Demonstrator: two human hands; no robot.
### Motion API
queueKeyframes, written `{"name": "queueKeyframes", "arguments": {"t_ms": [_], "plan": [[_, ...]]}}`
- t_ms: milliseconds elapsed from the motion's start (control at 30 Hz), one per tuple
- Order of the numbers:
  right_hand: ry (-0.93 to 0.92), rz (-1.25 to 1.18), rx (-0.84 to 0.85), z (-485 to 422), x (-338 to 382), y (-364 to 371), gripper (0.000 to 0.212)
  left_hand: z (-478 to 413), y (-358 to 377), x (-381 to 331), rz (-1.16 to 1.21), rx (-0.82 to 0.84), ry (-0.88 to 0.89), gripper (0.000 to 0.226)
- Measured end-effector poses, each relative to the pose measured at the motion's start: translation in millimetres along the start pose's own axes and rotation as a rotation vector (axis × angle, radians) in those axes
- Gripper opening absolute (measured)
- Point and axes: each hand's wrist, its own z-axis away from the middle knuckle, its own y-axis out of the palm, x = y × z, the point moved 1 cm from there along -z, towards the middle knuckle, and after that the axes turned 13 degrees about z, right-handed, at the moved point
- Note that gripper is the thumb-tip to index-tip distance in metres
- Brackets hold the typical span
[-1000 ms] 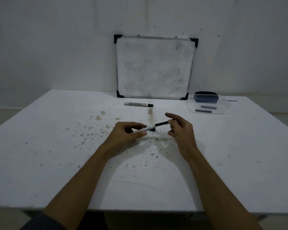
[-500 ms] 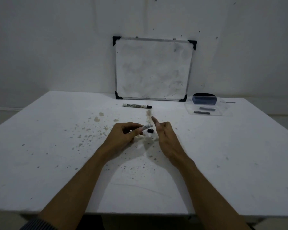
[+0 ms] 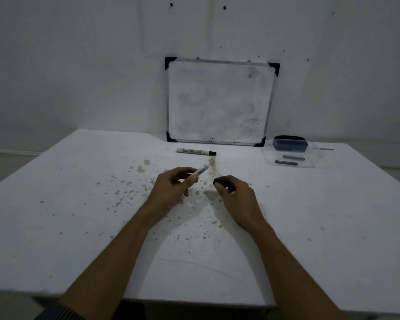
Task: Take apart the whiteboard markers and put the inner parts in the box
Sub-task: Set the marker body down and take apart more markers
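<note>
Table (image 3: 79,204), white, stained. Whiteboard (image 3: 219,102), twelve o'clock, against wall. Box (image 3: 267,155), two o'clock, holding two dark inner parts. Spare marker (image 3: 195,151), one o'clock. Left hand (image 3: 171,188), fingers clamped on marker barrel (image 3: 200,171). Right hand (image 3: 234,192), fingers curled together; extracted core no longer visible, likely palmed, boxing pending.

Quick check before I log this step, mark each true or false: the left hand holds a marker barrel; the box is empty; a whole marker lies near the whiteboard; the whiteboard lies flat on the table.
1. The left hand holds a marker barrel. True.
2. The box is empty. False: two dark rods and a blue block lie in it.
3. A whole marker lies near the whiteboard. True.
4. The whiteboard lies flat on the table. False: it stands leaning against the wall.
</note>
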Motion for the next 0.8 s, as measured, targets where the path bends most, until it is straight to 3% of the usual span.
{"name": "queueKeyframes", "arguments": {"t_ms": [233,800], "plan": [[0.147,-0.476,0.051,-1,2,-15,0.028,6,2,3,-0.052,0.111,-0.007,0.024],[0.233,-0.558,0.035,-5,-5,-10,0.022,4,1,9,-0.066,0.139,0.014,0.029]]}}
